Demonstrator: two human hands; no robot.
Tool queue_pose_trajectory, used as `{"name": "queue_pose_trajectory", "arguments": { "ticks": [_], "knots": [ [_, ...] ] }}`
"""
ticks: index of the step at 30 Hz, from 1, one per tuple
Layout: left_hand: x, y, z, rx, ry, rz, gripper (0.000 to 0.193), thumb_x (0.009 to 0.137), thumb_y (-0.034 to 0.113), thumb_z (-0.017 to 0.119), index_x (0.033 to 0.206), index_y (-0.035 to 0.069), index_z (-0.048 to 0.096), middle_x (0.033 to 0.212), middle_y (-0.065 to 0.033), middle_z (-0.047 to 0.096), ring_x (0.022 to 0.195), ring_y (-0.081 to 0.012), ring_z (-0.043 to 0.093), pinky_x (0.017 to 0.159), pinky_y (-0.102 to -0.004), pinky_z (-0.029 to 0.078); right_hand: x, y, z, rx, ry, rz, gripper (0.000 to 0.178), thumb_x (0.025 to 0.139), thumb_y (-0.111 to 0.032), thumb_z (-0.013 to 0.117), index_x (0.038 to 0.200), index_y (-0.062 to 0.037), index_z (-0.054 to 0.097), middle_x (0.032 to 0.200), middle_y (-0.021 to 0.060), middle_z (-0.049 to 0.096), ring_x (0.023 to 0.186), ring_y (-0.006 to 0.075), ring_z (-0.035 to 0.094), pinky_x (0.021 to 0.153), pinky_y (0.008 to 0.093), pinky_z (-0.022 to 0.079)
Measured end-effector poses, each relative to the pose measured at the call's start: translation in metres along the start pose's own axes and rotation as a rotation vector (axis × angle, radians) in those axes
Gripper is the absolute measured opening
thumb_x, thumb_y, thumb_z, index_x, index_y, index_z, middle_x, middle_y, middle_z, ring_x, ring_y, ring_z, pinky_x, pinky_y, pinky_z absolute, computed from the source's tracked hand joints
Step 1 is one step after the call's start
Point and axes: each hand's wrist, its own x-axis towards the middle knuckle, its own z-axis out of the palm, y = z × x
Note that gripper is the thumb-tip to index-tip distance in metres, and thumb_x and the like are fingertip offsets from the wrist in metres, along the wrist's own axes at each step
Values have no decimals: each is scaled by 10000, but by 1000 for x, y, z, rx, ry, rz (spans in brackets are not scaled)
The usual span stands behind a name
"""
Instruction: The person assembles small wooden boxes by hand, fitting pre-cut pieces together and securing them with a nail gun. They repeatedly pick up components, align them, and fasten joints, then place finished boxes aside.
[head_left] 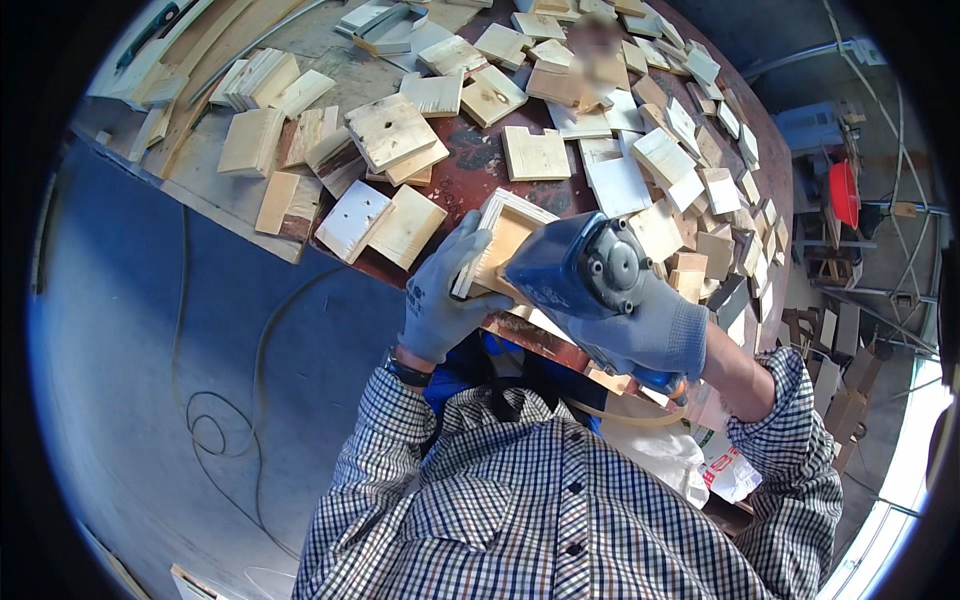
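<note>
My left hand (440,295), in a grey work glove, grips the left side of a small open wooden box (502,232) at the table's near edge. My right hand (645,335), also gloved, is wrapped round the handle of a blue pneumatic nail gun (575,265). The gun's nose points down at the box, and its body hides the box's right part, so whether it touches the wood I cannot tell. Just left of the box, pale wooden blocks (405,228) lie at the table edge, one with small dark holes.
Many loose wood pieces (640,165) cover the dark red table (475,155). Long strips (200,70) lie at the far left. An air hose (258,370) coils on the floor at left. A red basin (845,193) and metal racks stand at right; a white sack (655,450) is near my right forearm.
</note>
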Motion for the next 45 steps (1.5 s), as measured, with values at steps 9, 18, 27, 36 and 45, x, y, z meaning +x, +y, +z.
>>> {"name": "queue_pose_trajectory", "arguments": {
  "ticks": [9,18,27,36,45],
  "knots": [
    [3,5,2,-31,5,-28,942,676,222,991,1485,102,524,1563,-211,536,1432,-376,545,1157,-463,505,5,8,-8,-49,-19,134,307,900,-242,701,1112,-21,678,742,75,701,578,152,662,584,318,574],
    [-4,44,-3,508,71,196,808,888,422,836,1526,67,489,1599,-195,453,1513,-410,383,1239,-569,334,-115,28,26,482,546,88,303,893,-131,745,1152,9,677,738,45,687,538,101,622,502,258,496],
    [22,101,83,1044,-972,325,859,829,500,809,1533,127,487,1574,-174,464,1470,-384,399,1208,-494,339,-191,89,54,449,940,46,307,887,-95,765,1171,-9,681,798,62,701,605,120,636,545,276,499],
    [41,86,95,965,-1047,366,575,793,332,814,1253,69,589,1369,-176,540,1341,-367,504,1083,-462,438,-206,119,62,351,996,-74,287,887,-101,778,1135,6,681,782,63,697,597,124,632,544,279,485],
    [32,125,72,693,-888,446,602,658,362,867,1137,124,591,1317,-155,539,1242,-363,540,1006,-478,421,-198,131,64,290,974,-175,240,903,-79,758,1106,19,674,738,61,678,566,128,618,524,291,491]
  ]
}}
